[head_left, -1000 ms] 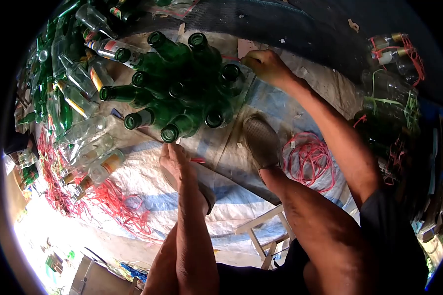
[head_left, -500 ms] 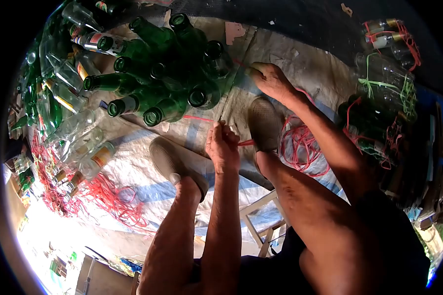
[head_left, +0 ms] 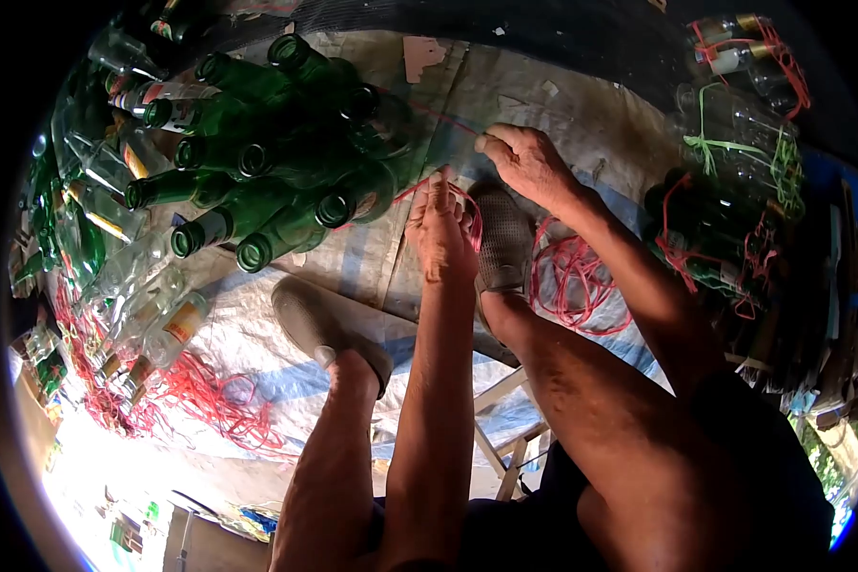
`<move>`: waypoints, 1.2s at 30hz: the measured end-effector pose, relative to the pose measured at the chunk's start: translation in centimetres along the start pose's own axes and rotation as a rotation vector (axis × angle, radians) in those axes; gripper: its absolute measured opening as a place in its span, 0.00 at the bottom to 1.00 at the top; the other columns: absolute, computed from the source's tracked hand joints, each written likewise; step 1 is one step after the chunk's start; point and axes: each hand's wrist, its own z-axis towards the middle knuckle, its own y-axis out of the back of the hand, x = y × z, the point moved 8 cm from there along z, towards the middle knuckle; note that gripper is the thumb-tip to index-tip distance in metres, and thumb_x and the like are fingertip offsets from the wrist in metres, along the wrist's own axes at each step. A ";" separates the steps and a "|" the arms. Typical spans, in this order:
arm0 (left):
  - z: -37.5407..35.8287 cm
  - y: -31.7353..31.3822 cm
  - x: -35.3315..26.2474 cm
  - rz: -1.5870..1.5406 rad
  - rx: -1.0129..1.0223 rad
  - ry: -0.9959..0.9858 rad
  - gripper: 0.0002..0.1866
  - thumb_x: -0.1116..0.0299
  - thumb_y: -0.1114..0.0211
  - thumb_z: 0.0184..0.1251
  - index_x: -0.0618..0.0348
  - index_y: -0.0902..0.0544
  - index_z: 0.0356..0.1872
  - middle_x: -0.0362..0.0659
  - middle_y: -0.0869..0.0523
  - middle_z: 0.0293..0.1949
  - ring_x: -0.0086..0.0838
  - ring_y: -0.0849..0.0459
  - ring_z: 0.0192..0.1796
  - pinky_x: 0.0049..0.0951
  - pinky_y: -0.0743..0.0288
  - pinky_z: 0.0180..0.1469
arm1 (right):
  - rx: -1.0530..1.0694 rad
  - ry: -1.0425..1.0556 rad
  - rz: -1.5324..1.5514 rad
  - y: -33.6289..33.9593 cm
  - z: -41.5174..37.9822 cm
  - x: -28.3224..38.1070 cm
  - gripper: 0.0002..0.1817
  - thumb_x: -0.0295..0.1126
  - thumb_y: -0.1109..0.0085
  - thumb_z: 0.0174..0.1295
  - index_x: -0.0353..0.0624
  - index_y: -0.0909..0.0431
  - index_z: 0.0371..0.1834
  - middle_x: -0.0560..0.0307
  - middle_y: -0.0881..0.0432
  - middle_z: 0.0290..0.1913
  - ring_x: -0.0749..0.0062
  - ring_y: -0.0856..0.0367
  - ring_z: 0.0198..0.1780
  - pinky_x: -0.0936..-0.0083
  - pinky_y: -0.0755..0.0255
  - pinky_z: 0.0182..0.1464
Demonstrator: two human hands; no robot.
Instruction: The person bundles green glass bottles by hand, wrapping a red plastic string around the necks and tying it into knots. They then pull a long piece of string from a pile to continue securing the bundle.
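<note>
A cluster of green glass bottles (head_left: 286,153) stands close together, necks tilted towards me. Red plastic string (head_left: 448,120) stretches from the far right side of the cluster to my right hand (head_left: 532,170), whose thumb and fingers pinch its end. Beside the nearest bottles on the right, my left hand (head_left: 440,234) is closed on another length of the red string, with the index finger pointing up. One strand runs from that hand to the bottles, and a loop hangs at its right side. How the string passes behind the bottles is hidden.
Tangled red string (head_left: 582,286) lies by my right shoe (head_left: 503,238), and more string (head_left: 219,400) at the left. Loose clear bottles (head_left: 114,205) pile up on the left. Tied bottle bundles (head_left: 734,143) sit at the right. A worn sheet (head_left: 353,276) covers the floor.
My left hand has moved up, closer to the string's crossing beside the bottles. More red string now shows between the cluster and my right hand. The view has shifted slightly.
</note>
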 end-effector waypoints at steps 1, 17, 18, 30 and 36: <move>0.4 -0.2 0.1 -0.030 0.013 0.010 0.11 0.61 0.31 0.76 0.56 0.12 0.47 0.26 0.25 0.26 0.12 0.33 0.26 0.20 0.41 0.29 | -0.016 0.009 0.011 0.2 0.0 0.0 0.13 0.34 0.44 0.73 0.37 0.21 0.33 0.44 0.22 0.23 0.55 0.21 0.24 0.62 0.27 0.31; 2.0 0.2 2.3 -0.184 0.010 0.162 0.09 0.64 0.42 0.82 0.57 0.18 0.49 0.40 0.10 0.39 0.23 0.19 0.33 0.26 0.25 0.35 | 0.026 -0.102 0.196 -1.0 -1.3 -1.4 0.14 0.35 0.45 0.72 0.34 0.17 0.36 0.45 0.23 0.21 0.65 0.24 0.23 0.65 0.29 0.29; 1.8 0.3 2.4 -0.183 0.013 0.180 0.08 0.64 0.41 0.81 0.56 0.18 0.48 0.40 0.09 0.39 0.22 0.18 0.32 0.25 0.25 0.35 | 0.022 -0.094 0.199 -1.0 -1.3 -1.2 0.14 0.35 0.45 0.72 0.34 0.17 0.36 0.45 0.23 0.21 0.65 0.24 0.23 0.65 0.29 0.29; 3.1 -0.2 0.5 0.000 -0.070 0.123 0.09 0.66 0.38 0.78 0.60 0.16 0.47 0.43 0.07 0.40 0.23 0.20 0.30 0.26 0.27 0.32 | 0.082 -0.078 0.129 -2.0 -1.9 -1.1 0.17 0.37 0.45 0.74 0.32 0.19 0.35 0.47 0.25 0.19 0.66 0.26 0.21 0.65 0.32 0.27; 3.6 -1.6 0.4 -0.086 0.168 0.064 0.13 0.54 0.34 0.77 0.49 0.18 0.49 0.33 0.11 0.48 0.27 0.15 0.48 0.34 0.21 0.48 | 0.167 -0.013 0.067 -3.7 -3.4 -1.5 0.17 0.37 0.46 0.74 0.32 0.21 0.36 0.52 0.22 0.24 0.75 0.22 0.30 0.71 0.27 0.37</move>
